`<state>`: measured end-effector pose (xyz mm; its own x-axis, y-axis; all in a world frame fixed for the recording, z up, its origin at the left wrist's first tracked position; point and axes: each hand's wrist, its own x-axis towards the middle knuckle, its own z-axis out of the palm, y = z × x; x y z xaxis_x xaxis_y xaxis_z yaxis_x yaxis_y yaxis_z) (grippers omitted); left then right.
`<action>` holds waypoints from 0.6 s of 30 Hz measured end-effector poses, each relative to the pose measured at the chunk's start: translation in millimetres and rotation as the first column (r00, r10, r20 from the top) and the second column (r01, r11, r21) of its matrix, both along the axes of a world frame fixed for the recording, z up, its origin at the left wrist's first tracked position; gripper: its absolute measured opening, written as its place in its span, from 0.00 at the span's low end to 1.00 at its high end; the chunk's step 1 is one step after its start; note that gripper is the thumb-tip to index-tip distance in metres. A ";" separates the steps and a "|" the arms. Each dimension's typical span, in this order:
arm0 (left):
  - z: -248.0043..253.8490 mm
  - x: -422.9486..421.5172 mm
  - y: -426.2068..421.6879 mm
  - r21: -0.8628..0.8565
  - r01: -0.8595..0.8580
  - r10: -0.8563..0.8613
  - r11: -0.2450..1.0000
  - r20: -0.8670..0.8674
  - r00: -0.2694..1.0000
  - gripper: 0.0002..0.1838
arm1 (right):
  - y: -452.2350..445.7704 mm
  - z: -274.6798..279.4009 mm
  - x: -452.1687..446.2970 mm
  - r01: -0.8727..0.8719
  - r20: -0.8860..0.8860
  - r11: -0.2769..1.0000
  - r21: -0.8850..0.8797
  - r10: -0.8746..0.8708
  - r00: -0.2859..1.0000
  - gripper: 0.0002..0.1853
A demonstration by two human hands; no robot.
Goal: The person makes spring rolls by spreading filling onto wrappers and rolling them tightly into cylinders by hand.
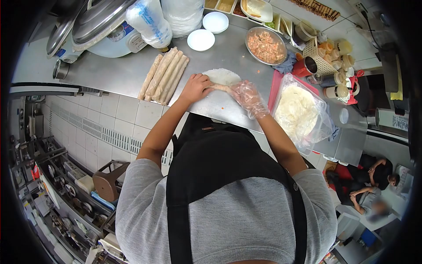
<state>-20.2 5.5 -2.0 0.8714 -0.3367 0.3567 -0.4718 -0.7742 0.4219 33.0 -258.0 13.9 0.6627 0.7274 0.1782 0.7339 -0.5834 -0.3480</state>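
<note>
Head view: over the steel bench (237,57), both hands work at one thin round white wrapper (222,75), which lies right in front of the person's apron (220,158). Its near edge is rolled into a narrow roll (221,87) that runs from one hand to the other, while the far part spreads flat.

The bare left hand (198,87) has its fingers curled in, its grip closed on the left end of the roll. The right hand (247,97), in a clear plastic glove, covers the right end; its fingers touch the roll, but I cannot tell whether that grip pinches or only presses down.

To the left of the left hand, a pile of finished rolls (163,77) lies side by side, slanting toward the bench's near edge. Beyond the wrapper stand two white bowls (201,40), near a bulging plastic bag (182,17). Farther to the right, a metal bowl (249,55) holds an orange and white shredded filling (266,46). Right of the gloved hand, a pale soft mass (296,108) sits in clear plastic, overlapping a pink board (276,83). A small orange scrap (223,108) lies just nearer the person than the roll.
</note>
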 end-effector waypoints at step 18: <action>5.8 95.7 11.9 0.138 -0.335 0.296 0.932 0.247 0.923 0.23 | 2.7 -12.0 1.9 0.063 0.276 0.982 0.176 -0.111 0.955 0.04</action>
